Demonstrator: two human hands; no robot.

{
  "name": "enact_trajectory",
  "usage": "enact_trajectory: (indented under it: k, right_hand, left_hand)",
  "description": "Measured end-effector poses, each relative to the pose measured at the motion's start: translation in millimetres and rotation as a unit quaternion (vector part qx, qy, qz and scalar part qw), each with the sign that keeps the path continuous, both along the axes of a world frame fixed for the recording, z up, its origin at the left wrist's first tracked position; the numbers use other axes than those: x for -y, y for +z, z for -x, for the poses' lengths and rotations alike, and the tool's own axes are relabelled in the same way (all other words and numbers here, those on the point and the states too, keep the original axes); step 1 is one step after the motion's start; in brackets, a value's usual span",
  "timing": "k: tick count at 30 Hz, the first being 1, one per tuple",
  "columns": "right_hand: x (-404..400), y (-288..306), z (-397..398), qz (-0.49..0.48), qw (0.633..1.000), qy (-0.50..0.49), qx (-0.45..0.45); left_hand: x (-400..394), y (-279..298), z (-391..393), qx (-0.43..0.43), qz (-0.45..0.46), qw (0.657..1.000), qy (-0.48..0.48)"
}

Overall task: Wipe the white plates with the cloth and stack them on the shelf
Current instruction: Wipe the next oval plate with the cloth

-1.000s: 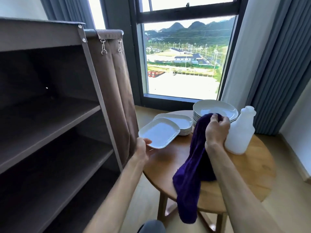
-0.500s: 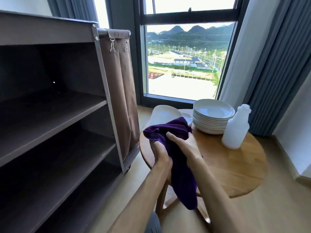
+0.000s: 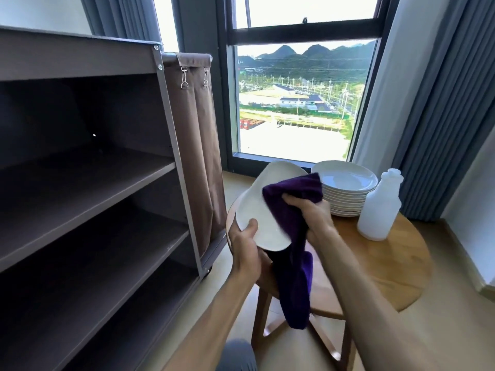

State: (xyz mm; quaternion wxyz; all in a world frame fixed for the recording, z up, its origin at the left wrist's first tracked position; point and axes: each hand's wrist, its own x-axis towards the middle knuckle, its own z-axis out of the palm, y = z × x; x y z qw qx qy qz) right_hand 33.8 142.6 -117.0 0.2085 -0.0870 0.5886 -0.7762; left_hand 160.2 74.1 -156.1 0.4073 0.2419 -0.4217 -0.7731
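Left hand [image 3: 245,250] gripping the near edge of a tilted white plate [image 3: 263,210] above the round table [image 3: 396,266], thumb on its face, right hand [image 3: 312,215] clutching the purple cloth [image 3: 292,236] against it, stacked plates [image 3: 345,191] far right

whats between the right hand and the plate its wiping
The purple cloth: in the head view the right hand grips it and presses it on the white plate, which the left hand holds tilted up by its lower edge.

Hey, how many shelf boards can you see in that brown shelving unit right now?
3 shelf boards, all bare: the upper board, the middle board below it, and the bottom board nearest the floor. The left part of the unit is out of frame, so more may be hidden.
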Motion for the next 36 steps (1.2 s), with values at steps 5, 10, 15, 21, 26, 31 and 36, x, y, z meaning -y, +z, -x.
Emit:
enact_trajectory:
  k: [5, 10, 15, 21, 26, 31, 36]
  right_hand:
    - [3.8, 31.8, 37.9, -0.105, 0.986, 0.035, -0.128]
    - [10.0, 15.1, 14.0, -0.264, 0.927, 0.086, -0.254]
    - [15.2, -0.7, 3.9, -0.294, 0.905, 0.007, -0.307]
    - [46.1, 3.2, -8.3, -0.227, 0.925, -0.039, -0.301]
    - [44.5, -13.0, -32.0, -0.123, 0.928, 0.07, -0.344]
    - [17.9, -11.7, -36.7, -0.035, 0.922, 0.085, -0.375]
    - [20.1, -4.3, -10.5, -0.087, 0.88, -0.078, -0.46]
  left_hand:
    - [0.2, 7.3, -35.0, 0.066, 0.108, 0.991, -0.048]
    - [20.0, 16.8, -30.1, 0.021, 0.062, 0.998, -0.007]
    - [4.6, 9.4, -30.4, 0.02, 0.085, 0.996, -0.015]
    - [-5.8, 30.3, -3.2, -0.054, 0.044, 0.995, -0.07]
    - [-2.2, 32.4, 22.8, -0.039, -0.02, 0.998, -0.054]
    - [10.0, 33.0, 21.7, -0.152, -0.045, 0.985, -0.066]
    - [-7.5, 40.6, 16.0, -0.174, -0.061, 0.972, -0.149]
